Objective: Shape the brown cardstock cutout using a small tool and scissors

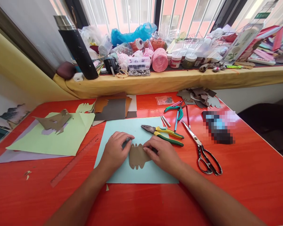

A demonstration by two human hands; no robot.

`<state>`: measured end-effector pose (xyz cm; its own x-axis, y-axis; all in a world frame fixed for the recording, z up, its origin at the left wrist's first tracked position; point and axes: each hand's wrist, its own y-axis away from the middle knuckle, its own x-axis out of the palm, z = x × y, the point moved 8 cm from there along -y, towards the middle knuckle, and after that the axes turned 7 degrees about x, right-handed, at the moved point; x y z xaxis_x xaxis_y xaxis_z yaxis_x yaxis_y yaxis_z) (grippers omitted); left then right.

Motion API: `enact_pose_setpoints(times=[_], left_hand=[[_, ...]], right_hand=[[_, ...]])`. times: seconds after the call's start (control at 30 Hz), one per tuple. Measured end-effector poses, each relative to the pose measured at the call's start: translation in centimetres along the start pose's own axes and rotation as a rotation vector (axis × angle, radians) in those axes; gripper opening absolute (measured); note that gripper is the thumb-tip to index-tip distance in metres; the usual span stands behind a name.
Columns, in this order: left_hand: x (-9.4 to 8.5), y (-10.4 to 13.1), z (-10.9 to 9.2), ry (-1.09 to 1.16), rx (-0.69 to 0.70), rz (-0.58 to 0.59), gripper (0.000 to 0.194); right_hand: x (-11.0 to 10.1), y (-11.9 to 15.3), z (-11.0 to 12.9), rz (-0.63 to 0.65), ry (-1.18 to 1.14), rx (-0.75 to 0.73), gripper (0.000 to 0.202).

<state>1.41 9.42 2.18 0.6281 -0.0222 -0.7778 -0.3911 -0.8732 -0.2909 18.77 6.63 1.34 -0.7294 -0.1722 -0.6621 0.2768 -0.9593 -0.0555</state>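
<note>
A brown scalloped cut-out (pixel 136 157) with small holes lies on a pale blue sheet (pixel 118 174); whether it is card or leather I cannot tell. My right hand (pixel 163 152) pinches its right edge between thumb and fingers. On the other side, my left hand (pixel 116 149) is closed, its thumb and forefinger round a small dark thing that is mostly hidden. Just beyond my right hand, combination pliers (pixel 160 130) with yellow and green handles rest on the sheet. Scissors (pixel 200 147) lie farther right on the red table.
Green paper (pixel 58 144) with brown scraps and a clear ruler (pixel 74 160) are on the left. Brown and grey sheets (pixel 113 108) lie behind. Teal-handled pliers (pixel 179 111) and a scrap pile (pixel 200 96) sit back right. A black flask (pixel 77 50) stands on the cluttered sill.
</note>
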Motion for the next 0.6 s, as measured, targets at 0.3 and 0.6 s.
enact_pose_setpoints(times=[0.3,0.6], left_hand=[[-0.7,-0.1,-1.6,0.010,0.076,-0.036,0.028],[0.0,0.2,-2.5,0.269,-0.025,0.154,0.016]], right_hand=[[-0.2,0.2,0.6,-0.021,-0.051,-0.062,0.011],[-1.2,0.4,1.3,-0.075,-0.064,-0.166,0.012]])
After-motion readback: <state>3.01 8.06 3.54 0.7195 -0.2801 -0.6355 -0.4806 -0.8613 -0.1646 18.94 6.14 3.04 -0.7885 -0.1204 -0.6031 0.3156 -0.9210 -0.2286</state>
